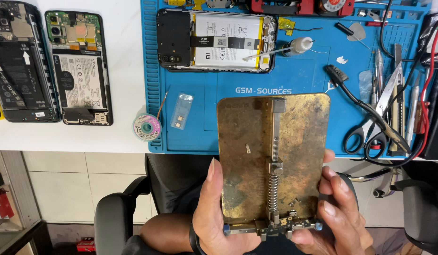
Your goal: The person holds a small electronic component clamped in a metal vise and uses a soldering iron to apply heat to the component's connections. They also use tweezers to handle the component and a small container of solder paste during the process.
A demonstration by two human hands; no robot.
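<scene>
A: Start with the big piece. The brass-coloured plate (273, 156) sits between both hands, off the front edge of the desk (110, 132), over the lap and the chair arm (116, 208). Its far end lies over the edge of the blue mat (294, 75).

B: And the grip?

A: The left hand (218, 212) is closed on the plate's left edge, thumb laid up the face. The right hand (336, 208) is closed on the right edge, fingers curled round it. Nothing lies under the near end, so if either hand slackens, I'd expect the plate to tip toward the floor.

B: What next?

A: The sprung clamp bar (274, 160) down the middle. It looks loaded; a bump could let it snap back.

B: On what?

A: The small circuit board (286, 225) pinched at the near end, between the two hands. A thumb could press on it, or it could pop loose and drop out of reach.

B: Anything on the desk?

A: The opened phone (216, 41) lies beyond the plate's far end. Pushing the plate forward could nudge it, or the solder-wick reel (147, 127) at the mat's edge. The scissors (375, 118) are well apart to the right.
</scene>
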